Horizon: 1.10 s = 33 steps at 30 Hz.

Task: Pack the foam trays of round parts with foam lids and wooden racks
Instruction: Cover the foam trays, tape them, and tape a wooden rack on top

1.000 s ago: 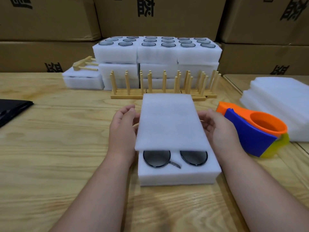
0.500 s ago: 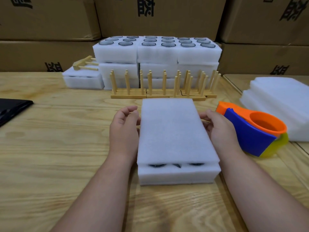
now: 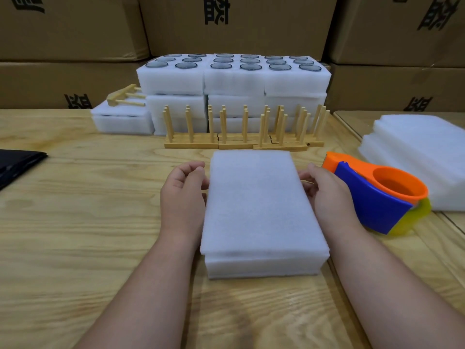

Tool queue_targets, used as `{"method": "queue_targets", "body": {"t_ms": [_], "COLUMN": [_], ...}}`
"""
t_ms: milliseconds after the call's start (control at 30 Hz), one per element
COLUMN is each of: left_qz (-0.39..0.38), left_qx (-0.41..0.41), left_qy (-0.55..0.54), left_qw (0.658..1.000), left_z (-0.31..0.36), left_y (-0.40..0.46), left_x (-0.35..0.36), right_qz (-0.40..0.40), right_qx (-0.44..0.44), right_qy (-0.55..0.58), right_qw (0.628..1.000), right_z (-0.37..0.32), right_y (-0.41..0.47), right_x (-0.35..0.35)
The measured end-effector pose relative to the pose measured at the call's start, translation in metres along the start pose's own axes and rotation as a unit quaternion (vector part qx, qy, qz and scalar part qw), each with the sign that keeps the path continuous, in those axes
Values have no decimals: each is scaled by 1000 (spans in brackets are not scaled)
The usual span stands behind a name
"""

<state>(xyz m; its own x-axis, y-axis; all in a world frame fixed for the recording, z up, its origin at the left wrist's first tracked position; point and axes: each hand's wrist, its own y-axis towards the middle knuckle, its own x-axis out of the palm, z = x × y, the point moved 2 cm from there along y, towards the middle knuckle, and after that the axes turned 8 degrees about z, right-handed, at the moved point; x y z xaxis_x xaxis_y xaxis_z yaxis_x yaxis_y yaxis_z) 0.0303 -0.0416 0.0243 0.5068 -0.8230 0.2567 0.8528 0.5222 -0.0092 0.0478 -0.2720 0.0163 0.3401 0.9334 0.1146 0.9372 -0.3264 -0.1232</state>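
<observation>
A white foam lid (image 3: 259, 202) lies flat on the foam tray (image 3: 264, 267) in front of me and covers it completely, so the round parts inside are hidden. My left hand (image 3: 183, 195) holds the lid's left edge with curled fingers. My right hand (image 3: 324, 195) holds the right edge the same way. Several wooden racks (image 3: 241, 137) with upright pegs stand in a row just behind the tray. Behind them, stacked foam trays (image 3: 234, 79) show dark round parts on top.
An orange and blue tape dispenser (image 3: 377, 195) sits close to my right hand. A pile of spare foam lids (image 3: 422, 152) lies at the right. A covered tray (image 3: 120, 122) with a rack lying on it is back left. A black object (image 3: 17, 165) is at the left edge. Cardboard boxes (image 3: 75, 28) form the back wall.
Both hands slid the foam lid toward me over the tray. The two round parts at the tray's near end, visible before, are now covered.
</observation>
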Motion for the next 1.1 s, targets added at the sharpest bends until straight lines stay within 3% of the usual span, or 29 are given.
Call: {"method": "queue_targets", "body": {"t_ms": [467,667,767,867,933,1000,1100], "left_qz": [8,43,61,51,25,8,4], "left_qx": [13,19,28,-14,-60,-83,-97], "left_qy": [10,-3,-29,-108,-185,-221,-243], "left_qw": [1000,999,997,993,980,972,965], "left_z": [1,0,-1,-2,-2,-1,-1], "left_y": [-3,4,14,25,32,36,39], "left_x": [0,-6,-7,-7,-7,-8,-10], "right_qz": [17,38,38,92,146,133,80], "right_qx": [-9,57,51,-61,-167,-221,-255], "right_qy": [-36,70,65,71,137,204,150], "right_qw": [999,995,996,991,965,944,952], "right_z": [-6,-2,0,-9,-23,-40,-64], "right_y": [-4,-2,-3,-7,-12,-16,-18], "right_x": [-1,-2,-2,-3,-10,-16,-15]}}
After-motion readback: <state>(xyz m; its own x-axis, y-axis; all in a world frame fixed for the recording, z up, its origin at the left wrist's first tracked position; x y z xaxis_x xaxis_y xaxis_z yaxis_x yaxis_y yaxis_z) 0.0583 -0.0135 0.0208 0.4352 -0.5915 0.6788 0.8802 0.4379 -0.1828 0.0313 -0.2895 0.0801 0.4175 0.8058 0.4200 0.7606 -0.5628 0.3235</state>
